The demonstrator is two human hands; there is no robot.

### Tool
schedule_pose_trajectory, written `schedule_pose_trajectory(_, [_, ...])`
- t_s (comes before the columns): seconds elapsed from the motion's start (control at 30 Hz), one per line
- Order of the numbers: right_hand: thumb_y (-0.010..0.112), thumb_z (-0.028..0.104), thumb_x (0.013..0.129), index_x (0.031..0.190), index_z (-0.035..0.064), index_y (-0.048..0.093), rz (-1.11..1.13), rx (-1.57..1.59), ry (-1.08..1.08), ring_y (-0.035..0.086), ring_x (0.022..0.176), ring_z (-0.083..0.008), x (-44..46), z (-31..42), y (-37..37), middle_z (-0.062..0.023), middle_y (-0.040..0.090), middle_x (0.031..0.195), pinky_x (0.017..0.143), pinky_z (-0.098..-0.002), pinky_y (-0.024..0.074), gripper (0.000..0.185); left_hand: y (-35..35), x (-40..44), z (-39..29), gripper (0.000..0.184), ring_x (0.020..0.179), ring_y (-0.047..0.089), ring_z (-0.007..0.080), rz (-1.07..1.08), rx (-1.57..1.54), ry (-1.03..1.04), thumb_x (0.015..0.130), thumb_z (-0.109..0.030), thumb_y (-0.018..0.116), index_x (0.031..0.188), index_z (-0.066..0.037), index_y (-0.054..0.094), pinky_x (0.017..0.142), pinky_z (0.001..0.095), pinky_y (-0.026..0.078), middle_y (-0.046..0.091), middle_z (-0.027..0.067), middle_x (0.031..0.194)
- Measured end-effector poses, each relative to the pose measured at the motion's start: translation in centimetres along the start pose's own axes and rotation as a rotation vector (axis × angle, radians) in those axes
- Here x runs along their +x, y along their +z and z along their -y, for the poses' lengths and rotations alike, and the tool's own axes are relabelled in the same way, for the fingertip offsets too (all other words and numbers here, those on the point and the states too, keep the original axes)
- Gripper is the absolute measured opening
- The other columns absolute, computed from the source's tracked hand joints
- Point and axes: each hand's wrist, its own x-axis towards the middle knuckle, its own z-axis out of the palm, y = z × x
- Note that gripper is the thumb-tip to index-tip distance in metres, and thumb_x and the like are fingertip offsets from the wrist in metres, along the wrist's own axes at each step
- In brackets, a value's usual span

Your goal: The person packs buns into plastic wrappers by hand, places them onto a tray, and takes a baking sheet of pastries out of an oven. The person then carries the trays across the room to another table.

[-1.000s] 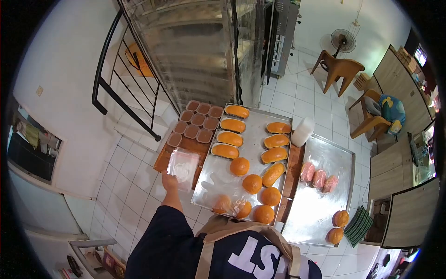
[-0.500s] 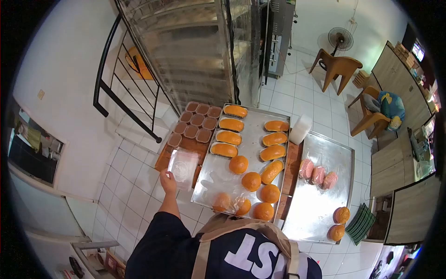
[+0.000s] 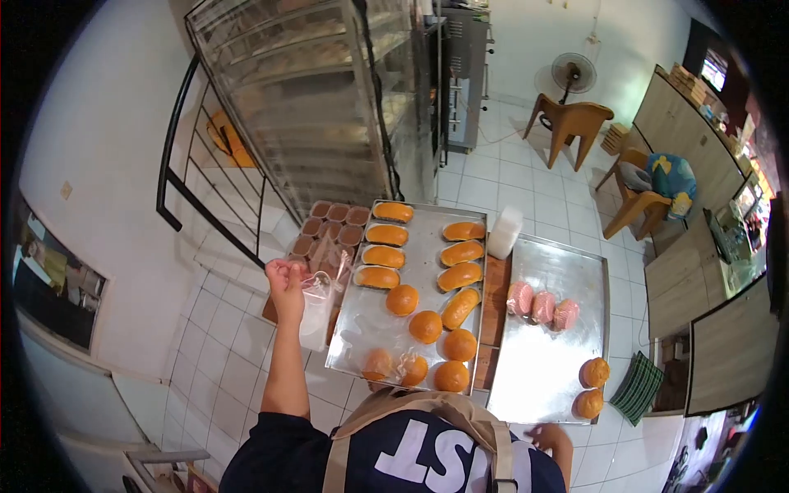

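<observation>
My left hand [image 3: 288, 279] is closed on a clear plastic bag [image 3: 330, 261], raised over the left end of the wooden table. Below it lies a stack of clear bags [image 3: 316, 316], beside several tubs of brown filling [image 3: 337, 212]. My right hand [image 3: 542, 435] shows only in part at the body's right side, below the right tray; its fingers are blurred. On the middle tray [image 3: 427, 246] sit orange-brown long buns [image 3: 386, 256] and round buns [image 3: 426, 327]; two round ones near the front edge are in plastic.
Right of the middle tray, another tray [image 3: 542, 378] holds three pink wrapped buns [image 3: 542, 306] and two round buns [image 3: 595, 372]. A white container [image 3: 504, 233] stands between the trays. Behind are a covered rack [image 3: 320, 107], a black railing [image 3: 215, 215] and brown chairs [image 3: 567, 123].
My left hand has risen from the bag stack with a clear bag in its fingers. My right hand has come partly into view. The whole view has shifted slightly.
</observation>
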Motion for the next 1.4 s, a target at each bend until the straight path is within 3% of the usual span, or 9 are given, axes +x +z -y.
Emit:
schedule_pose_trajectory(0.03, [0.062,0.037,0.077,0.093,0.0031,0.062,-0.505,-0.442,-0.149,0.063,0.078,-0.0273,-3.2,4.2,-1.0,-0.0158,0.064,0.085,0.069,-0.0328,0.0488,0.037,1.8,-0.3,-0.6,0.017,0.060,0.056,0.0144,0.059,-0.073,0.069,0.089,-0.006,0.046,0.099,-0.008,0.032,0.053,0.0261,0.050,0.054,0.0088,0.083])
schedule_pose_trajectory(0.1, [0.065,0.025,0.075,0.100,0.0021,0.059,-0.873,-0.045,-0.569,0.061,0.080,-0.0311,-6.1,10.6,-3.2,-0.0177,0.063,0.086,0.066,-0.0370,0.0480,0.034,5.4,-1.9,-3.2,0.018,0.059,0.055,0.0139,0.227,-0.162,-0.007,0.089,-0.007,0.047,0.099,-0.008,0.032,0.054,0.0263,0.050,0.054,0.0087,0.083])
schedule_pose_trajectory(0.2, [0.060,0.008,0.078,0.122,0.0049,0.046,-0.685,0.568,-1.049,0.043,0.116,-0.0202,-7.9,18.9,-4.9,-0.0076,0.046,0.126,0.093,-0.0333,0.0382,0.046,9.9,-4.8,-6.4,0.019,0.060,0.056,0.0136,0.457,-0.245,-0.073,0.089,-0.008,0.047,0.100,-0.009,0.032,0.054,0.0263,0.051,0.055,0.0087,0.084])
schedule_pose_trajectory(0.3, [0.062,0.026,0.080,0.129,0.0043,0.037,-0.302,0.828,-1.263,0.041,0.117,-0.0221,-9.7,24.0,-4.9,-0.0094,0.043,0.129,0.093,-0.0344,0.0375,0.059,13.2,-7.9,-9.0,0.019,0.061,0.057,0.0144,0.540,-0.307,-0.210,0.089,-0.005,0.047,0.100,-0.011,0.032,0.054,0.0263,0.051,0.055,0.0074,0.083])
schedule_pose_trajectory(0.6, [0.055,0.006,0.086,0.097,-0.0017,0.054,-0.348,0.935,-1.135,0.058,0.073,-0.0138,-12.1,24.7,-2.9,-0.0018,0.059,0.074,0.073,-0.0251,0.0467,0.014,14.6,-11.7,-9.4,0.029,0.067,0.060,0.0167,0.480,-0.393,-0.414,0.088,-0.006,0.050,0.107,-0.010,0.030,0.057,0.0284,0.053,0.056,0.0105,0.089])
schedule_pose_trajectory(0.77, [0.056,0.008,0.084,0.101,0.0026,0.049,-0.115,1.172,-1.396,0.056,0.084,-0.0107,-14.8,25.5,-2.6,-0.0043,0.057,0.096,0.072,-0.0215,0.0452,0.019,14.7,-13.2,-7.7,0.033,0.071,0.060,0.0178,0.422,-0.439,-0.429,0.086,-0.004,0.052,0.110,-0.010,0.029,0.059,0.0306,0.053,0.056,0.0116,0.093])
schedule_pose_trajectory(0.87, [0.060,0.005,0.082,0.097,0.0011,0.053,-0.363,0.790,-1.211,0.057,0.080,-0.0107,-13.0,24.5,-2.4,-0.0053,0.059,0.094,0.070,-0.0212,0.0456,0.017,14.8,-12.9,-7.2,0.035,0.073,0.060,0.0177,0.406,-0.461,-0.416,0.087,-0.005,0.052,0.112,-0.010,0.029,0.060,0.0320,0.054,0.056,0.0118,0.095])
schedule_pose_trajectory(1.07, [0.061,0.001,0.080,0.083,-0.0013,0.057,-0.444,1.053,-1.117,0.056,0.065,-0.0104,-12.9,24.2,-2.7,-0.0055,0.061,0.072,0.061,-0.0225,0.0460,0.006,14.9,-13.6,-7.4,0.038,0.076,0.059,0.0153,0.663,-0.706,-0.777,0.082,-0.002,0.059,0.112,-0.009,0.037,0.064,0.0254,0.050,0.056,0.0110,0.100])
schedule_pose_trajectory(1.4, [0.062,-0.002,0.077,0.081,-0.0005,0.054,-0.524,1.018,-1.212,0.058,0.074,-0.0141,-11.1,23.2,-3.0,-0.0113,0.062,0.087,0.067,-0.0255,0.0477,0.009,14.2,-13.9,-5.0,0.029,0.071,0.058,0.0112,0.648,-0.304,-0.413,0.075,0.006,0.064,0.096,-0.004,0.046,0.061,0.0225,0.049,0.059,0.0055,0.081])
